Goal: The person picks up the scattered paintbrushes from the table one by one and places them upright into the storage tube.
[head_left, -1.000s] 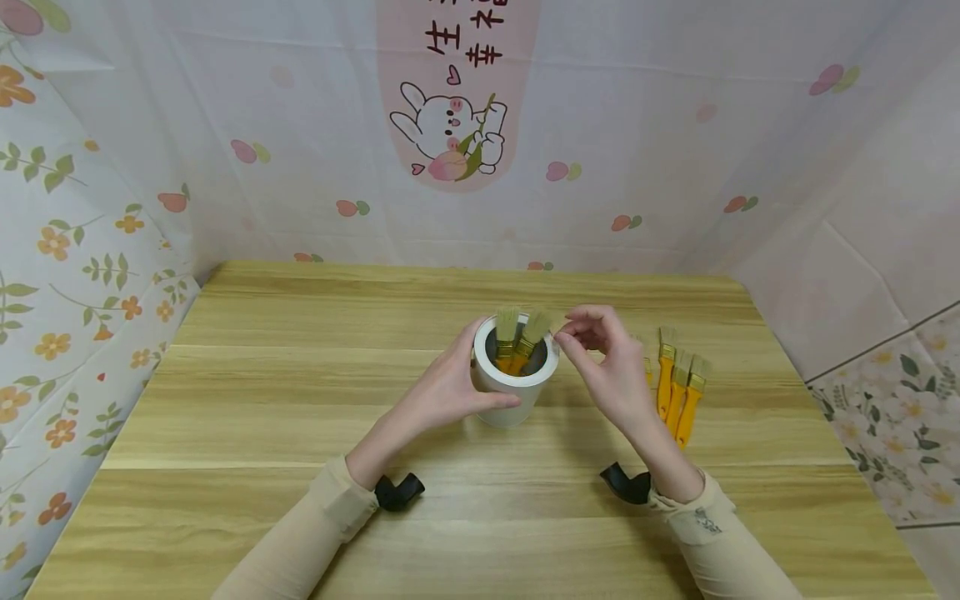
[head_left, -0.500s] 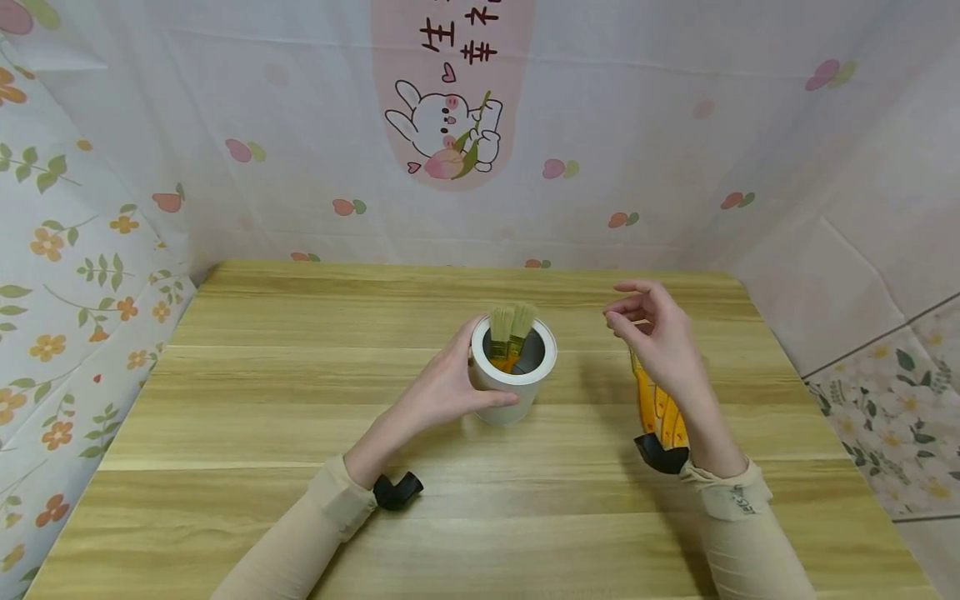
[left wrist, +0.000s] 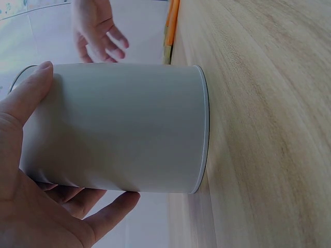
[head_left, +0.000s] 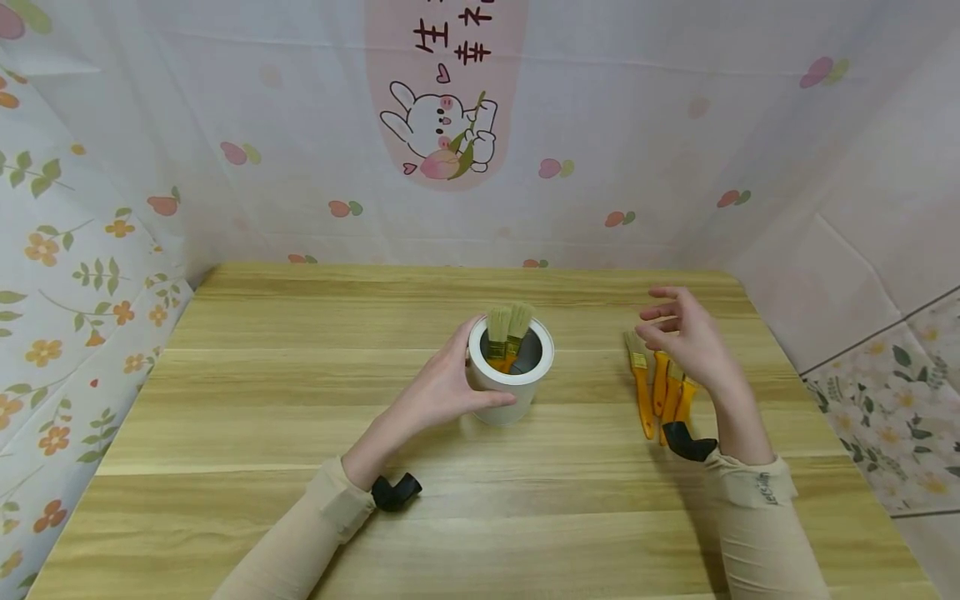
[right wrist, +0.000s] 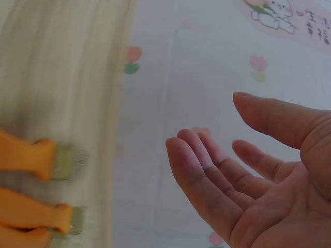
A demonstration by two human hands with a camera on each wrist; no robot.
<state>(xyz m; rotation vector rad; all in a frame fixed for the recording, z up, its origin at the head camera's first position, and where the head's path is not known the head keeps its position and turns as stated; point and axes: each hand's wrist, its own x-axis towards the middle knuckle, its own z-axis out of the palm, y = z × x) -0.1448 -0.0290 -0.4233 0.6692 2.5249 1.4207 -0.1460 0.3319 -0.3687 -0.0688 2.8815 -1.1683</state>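
Observation:
A white cylindrical pot [head_left: 517, 407] stands on the wooden table, gripped round its left side by my left hand [head_left: 438, 385]. In the left wrist view, the thumb [left wrist: 31, 93] lies along one side of the pot and the fingers along the other. Two paintbrushes [head_left: 498, 321] lean inside it, pale bristles up over the rim. My right hand [head_left: 693, 340] hovers over the right part of the table, fingers loosely bent and holding nothing. Under and beside it lie several paintbrushes [head_left: 642, 392] with orange handles, partly covered by the hand; the right wrist view shows their handles [right wrist: 31, 155] close by.
The wooden table [head_left: 300, 375] reaches back to a white cloth [head_left: 637, 108] printed with a rabbit and small fruits. Floral cloth [head_left: 67, 317] hangs at the left. Black wrist pieces [head_left: 396, 492] sit at both cuffs.
My right hand has moved away from the pot's rim to the right, over the loose paintbrushes. The left hand keeps holding the pot in place; the two brushes inside have shifted slightly left.

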